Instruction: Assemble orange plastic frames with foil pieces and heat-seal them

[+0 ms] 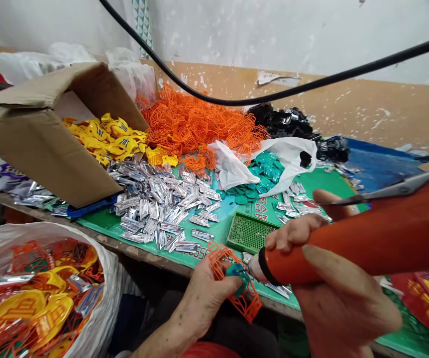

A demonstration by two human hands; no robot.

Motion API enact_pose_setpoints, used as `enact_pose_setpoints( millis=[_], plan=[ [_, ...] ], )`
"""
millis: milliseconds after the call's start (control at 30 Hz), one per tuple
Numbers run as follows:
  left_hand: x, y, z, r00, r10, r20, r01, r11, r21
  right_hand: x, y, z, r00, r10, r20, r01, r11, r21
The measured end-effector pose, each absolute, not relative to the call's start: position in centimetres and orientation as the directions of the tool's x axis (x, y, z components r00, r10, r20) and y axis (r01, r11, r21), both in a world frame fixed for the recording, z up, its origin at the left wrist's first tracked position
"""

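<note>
My left hand (203, 298) pinches an orange plastic lattice frame (250, 304) at the table's front edge, with a small green plastic piece (237, 272) lying against it. My right hand (337, 283) is wrapped round an orange power screwdriver (330, 246), held slanting down to the left. The screwdriver's nose is right at the green piece; its tip is hard to make out. A pair of scissors (397, 190) juts out along the top of my right hand. Close behind the frame is a small green perforated tray (252, 231) containing tiny metal parts, probably screws.
Silver pieces (162, 199) lie heaped left of the tray. Behind are orange frames (199, 119), a white bag of green pieces (267, 171) and a cardboard box (39, 149) with yellow parts. A full sack (113, 278) stands lower left. A black cable (237, 103) hangs across.
</note>
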State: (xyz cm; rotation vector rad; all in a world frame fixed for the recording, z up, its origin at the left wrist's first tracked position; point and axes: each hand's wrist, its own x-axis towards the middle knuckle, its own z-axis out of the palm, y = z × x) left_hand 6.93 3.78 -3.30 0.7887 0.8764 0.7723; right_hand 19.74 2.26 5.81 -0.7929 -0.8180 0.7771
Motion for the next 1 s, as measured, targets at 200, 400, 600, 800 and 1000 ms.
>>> enact_pose_setpoints(
  millis=[200,400,600,800,1000],
  plan=[
    [7.2,3.9,-3.2,0.414,0.829,-0.375,-0.233,0.495,0.837,19.2,2.3,5.6,0.461,0.83,0.314,-0.241,0.457,-0.856],
    [7.2,4.0,-2.9,0.419,0.819,-0.392,-0.256,0.521,0.814,19.0,2.5,5.5,0.494,0.811,0.314,-0.192,0.454,-0.87],
    [7.2,3.9,-2.9,0.409,0.823,-0.393,-0.255,0.517,0.817,18.7,2.6,5.3,0.508,0.806,0.303,-0.178,0.443,-0.879],
    [7.4,3.7,-3.3,0.398,0.838,-0.373,-0.266,0.495,0.827,18.7,2.3,4.8,0.494,0.821,0.287,-0.146,0.404,-0.903],
    [7.6,3.6,-3.3,0.404,0.845,-0.349,-0.306,0.485,0.819,18.8,2.2,3.6,0.466,0.825,0.321,-0.071,0.396,-0.915]
  ],
)
